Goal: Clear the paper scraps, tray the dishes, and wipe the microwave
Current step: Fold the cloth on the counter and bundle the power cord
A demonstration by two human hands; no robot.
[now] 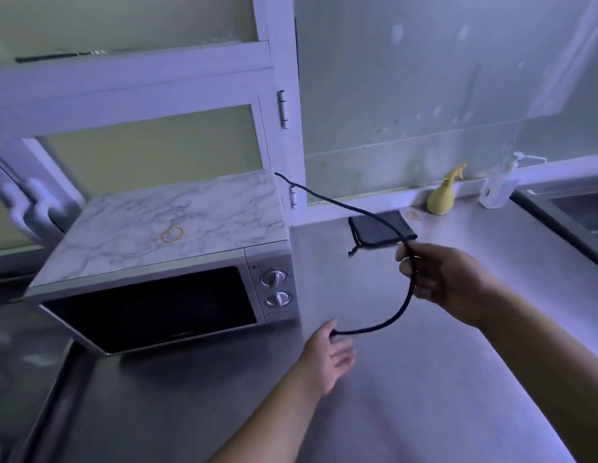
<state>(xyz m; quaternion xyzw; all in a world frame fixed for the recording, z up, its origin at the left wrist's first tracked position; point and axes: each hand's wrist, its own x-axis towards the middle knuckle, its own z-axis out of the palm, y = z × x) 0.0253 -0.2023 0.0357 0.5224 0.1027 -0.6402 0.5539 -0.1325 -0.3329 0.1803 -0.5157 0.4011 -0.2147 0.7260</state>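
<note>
On my feed, the microwave (163, 295) stood on the left part of the steel counter (424, 379), turned at an angle, with its back near the white cabinet doors (140, 155). Its door was closed and its top had a marble pattern. A yellow rubber band (172, 234) lay on that top. Two knobs (273, 277) sat one above the other on the panel to the right of the door.

A black cord (324, 197) came out from behind the microwave's rear right corner and hung in the air above the counter in a wide loop.

I recorded the right hand (441, 279) raised above the counter to the right of the microwave, its grip curled round the cord partway along its length. The left hand (327, 359) was lower and nearer to me, just in front of the microwave's right front corner. The cord's free end ran into its grip at the thumb side, where it appeared pinched, and the other fingers hung loose.

A folded dark cloth (381, 228) lay flat on the counter behind the right hand, near the back wall. Further right along the wall stood a yellow spray bottle (444, 195) and a clear pump bottle (498, 188), near each other but apart. A second rubber band (413, 215) lay just beside the spray bottle. The edge of a sink (578, 212) showed at the far right.
</note>
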